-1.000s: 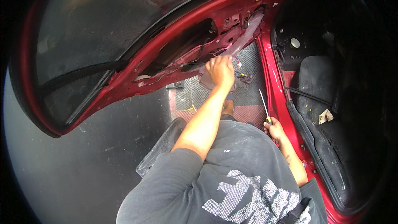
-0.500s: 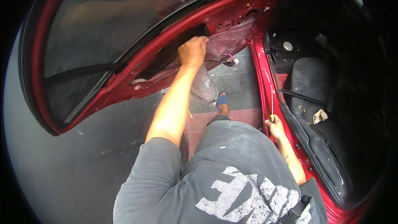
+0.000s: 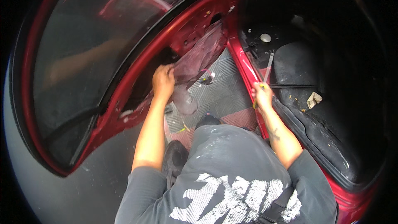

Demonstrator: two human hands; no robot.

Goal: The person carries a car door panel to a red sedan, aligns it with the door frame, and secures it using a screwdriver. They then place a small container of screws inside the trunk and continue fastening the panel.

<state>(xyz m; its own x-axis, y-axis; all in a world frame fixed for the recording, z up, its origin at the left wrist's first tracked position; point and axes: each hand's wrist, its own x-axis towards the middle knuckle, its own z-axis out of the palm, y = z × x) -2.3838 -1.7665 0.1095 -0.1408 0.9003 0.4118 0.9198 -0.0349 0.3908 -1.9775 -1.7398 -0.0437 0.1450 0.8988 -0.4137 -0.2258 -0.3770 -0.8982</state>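
My left hand (image 3: 163, 82) is at the inner side of the open red car door (image 3: 108, 103), fingers curled on the edge of a thin, see-through plastic sheet (image 3: 198, 56). The sheet hangs loose and wrinkled from the door, its lower flap (image 3: 184, 101) drooping over the floor. By the door sill, my right hand (image 3: 263, 96) grips a yellow-handled tool with a long, flat metal blade (image 3: 269, 69). The blade points up and away, into the car's opening; its exact kind cannot be made out.
A wiring connector (image 3: 207, 79) dangles beside the sheet. The red door sill (image 3: 242, 60) runs along my right, with a dark cabin behind it. Inside lie a crumpled pale scrap (image 3: 314, 100) and a round white cap (image 3: 265, 37). Patterned matting (image 3: 226, 87) covers the floor.
My view has shifted, with the door now lower and further left. My right hand has risen along the sill with the tool, whose blade now shows its flat side. My left hand stays at the sheet.
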